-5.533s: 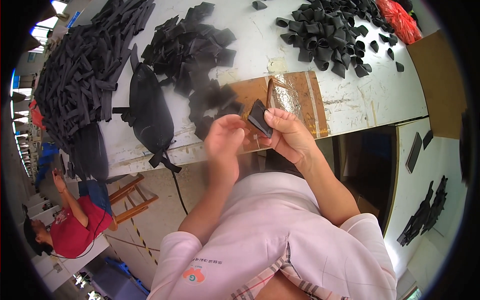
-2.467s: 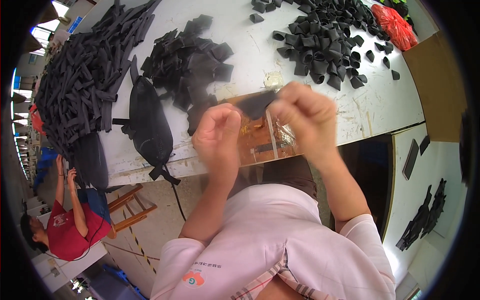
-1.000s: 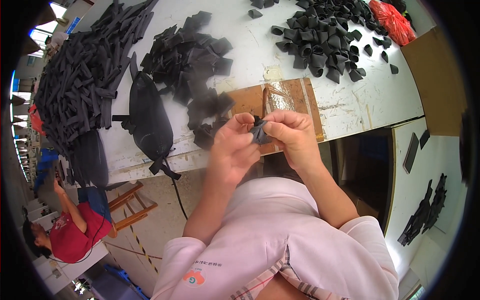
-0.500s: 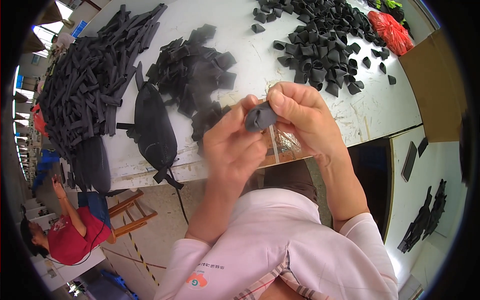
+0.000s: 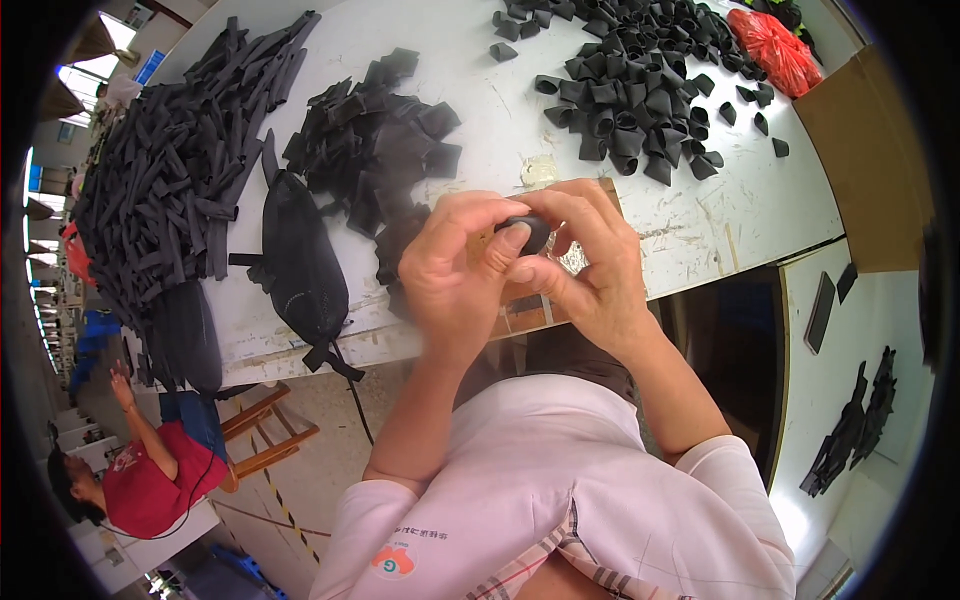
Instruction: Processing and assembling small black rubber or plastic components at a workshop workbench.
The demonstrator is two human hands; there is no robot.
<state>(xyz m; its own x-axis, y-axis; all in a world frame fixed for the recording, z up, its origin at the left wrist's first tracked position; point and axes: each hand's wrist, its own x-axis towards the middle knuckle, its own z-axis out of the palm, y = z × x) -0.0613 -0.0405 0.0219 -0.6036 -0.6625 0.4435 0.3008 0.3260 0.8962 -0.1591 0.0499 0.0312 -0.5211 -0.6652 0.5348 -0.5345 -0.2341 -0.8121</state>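
Note:
A small dark grey fabric loop is pinched between my two hands above the table's front edge. The thumb and fingers of my left hand grip its left side, the thumb pressing on its face. My right hand holds its other side, fingers curled over the top. Parts of the loop are hidden behind the fingers. Beyond my left hand lies a heap of flat dark fabric pieces. Farther right is a pile of similar rolled loops.
Long dark strips are heaped at the left, beside a black padded fabric piece. A red plastic bag and a cardboard box stand at the right. A person in a red shirt works near a wooden stool at lower left.
My fingers have shifted around the loop: the left thumb has come onto its face, and the right thumb has dropped below it. The loop has turned and is more covered.

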